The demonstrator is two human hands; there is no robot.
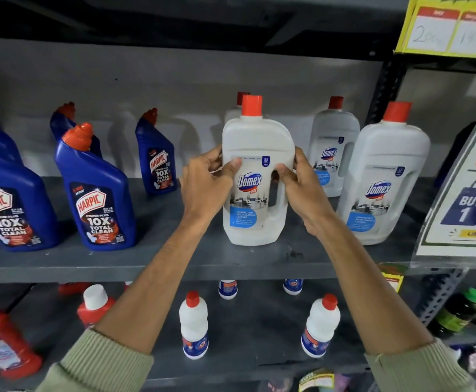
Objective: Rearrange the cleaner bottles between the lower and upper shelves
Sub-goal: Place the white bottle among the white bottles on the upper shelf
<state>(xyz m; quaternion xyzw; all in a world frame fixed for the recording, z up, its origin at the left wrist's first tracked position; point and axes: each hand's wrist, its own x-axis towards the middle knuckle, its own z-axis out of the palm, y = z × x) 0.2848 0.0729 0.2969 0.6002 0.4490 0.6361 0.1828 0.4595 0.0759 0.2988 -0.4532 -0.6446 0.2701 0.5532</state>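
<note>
Fingers of left hand (207,188) and right hand (301,188) curl closed around both sides of white plastic Domex bottle with red cap (255,176), its base on grey upper shelf (146,261) below fingertips. Likely mid-placement or pickup; next needs steady two-handed lift or release.

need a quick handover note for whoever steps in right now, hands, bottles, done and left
Left hand and right hand: both grip the white red-capped Domex bottle, its base at the grey upper shelf.
Upper shelf: more white Domex bottles to the right, blue Harpic bottles to the left.
Lower shelf: small white red-capped bottles.
Done: cannot tell. Left: release this bottle, carry on rearranging.
</note>
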